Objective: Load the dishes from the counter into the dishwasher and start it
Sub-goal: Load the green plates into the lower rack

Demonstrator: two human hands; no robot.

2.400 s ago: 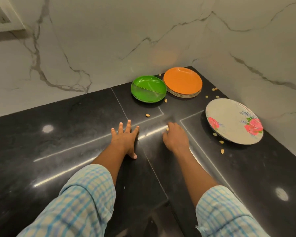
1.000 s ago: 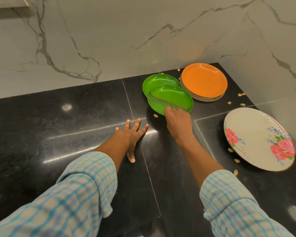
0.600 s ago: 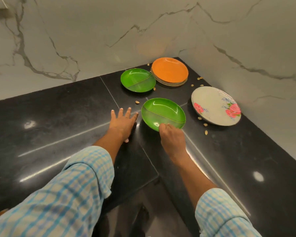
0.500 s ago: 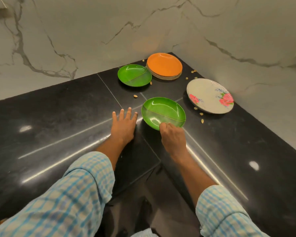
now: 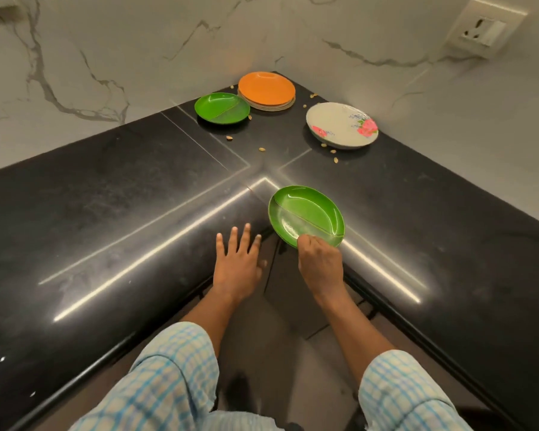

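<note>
My right hand (image 5: 320,263) grips the near rim of a green divided plate (image 5: 305,214), holding it tilted above the inner corner of the black counter (image 5: 112,213). My left hand (image 5: 238,259) lies flat with fingers spread at the counter's front edge, holding nothing. A second green divided plate (image 5: 222,107) rests near the back corner. Beside it stands a stack of plates with an orange plate (image 5: 266,88) on top. A white plate with pink flowers (image 5: 342,125) sits to the right by the wall. No dishwasher is in view.
Small seeds or shells (image 5: 262,149) lie scattered on the counter around the plates. Marble walls close off the corner behind, and a wall socket (image 5: 483,28) sits at the upper right. Dark floor (image 5: 280,353) shows between my arms below the counter edge.
My right hand has pulled the green plate from the back corner toward the counter's front edge. My left hand has slid back to the edge, and my view has drawn away from the corner.
</note>
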